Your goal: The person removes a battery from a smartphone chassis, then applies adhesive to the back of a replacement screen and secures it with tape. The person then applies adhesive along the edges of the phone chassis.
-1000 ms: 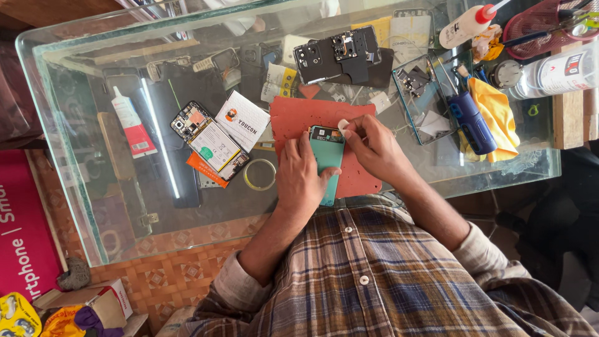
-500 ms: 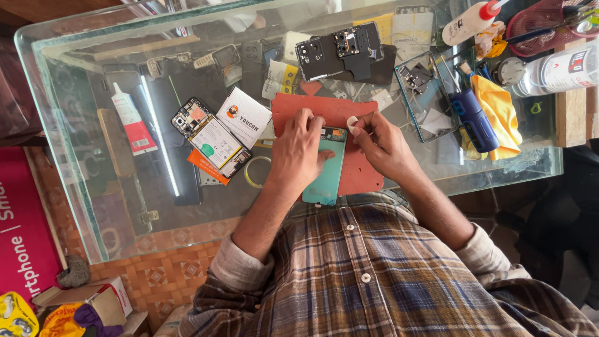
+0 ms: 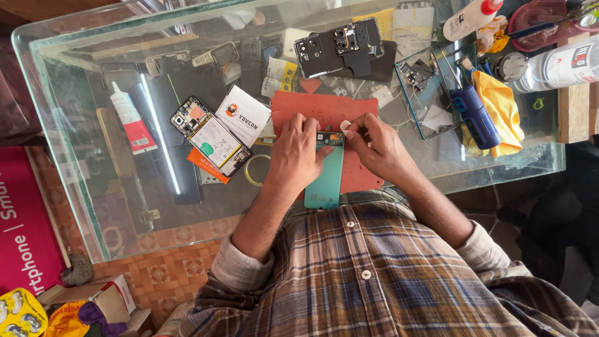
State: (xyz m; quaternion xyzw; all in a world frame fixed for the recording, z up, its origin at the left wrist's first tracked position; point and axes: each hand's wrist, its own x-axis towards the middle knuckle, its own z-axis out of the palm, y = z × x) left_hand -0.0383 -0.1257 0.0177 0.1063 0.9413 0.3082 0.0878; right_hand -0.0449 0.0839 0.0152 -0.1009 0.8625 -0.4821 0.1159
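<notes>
A teal phone (image 3: 324, 181) lies face down on a red work mat (image 3: 324, 111) on the glass table (image 3: 81, 206). My left hand (image 3: 298, 150) presses on the phone's left side and holds it steady. My right hand (image 3: 373, 142) is at the phone's top end, with a small white piece (image 3: 345, 126) pinched between thumb and fingers. The phone's upper end, by the camera area, shows dark parts between my two hands.
An opened phone with its battery showing (image 3: 209, 143) and a white card lie left of the mat. A dark phone frame (image 3: 340, 47) sits behind it. A blue tool (image 3: 474, 115), a yellow cloth (image 3: 502, 106), a glue tube (image 3: 132, 122), a tape ring (image 3: 254, 170) and bottles surround the mat.
My left hand has slid up and leftward along the teal phone, uncovering more of its lower back. My right hand stays at the top end with the white piece.
</notes>
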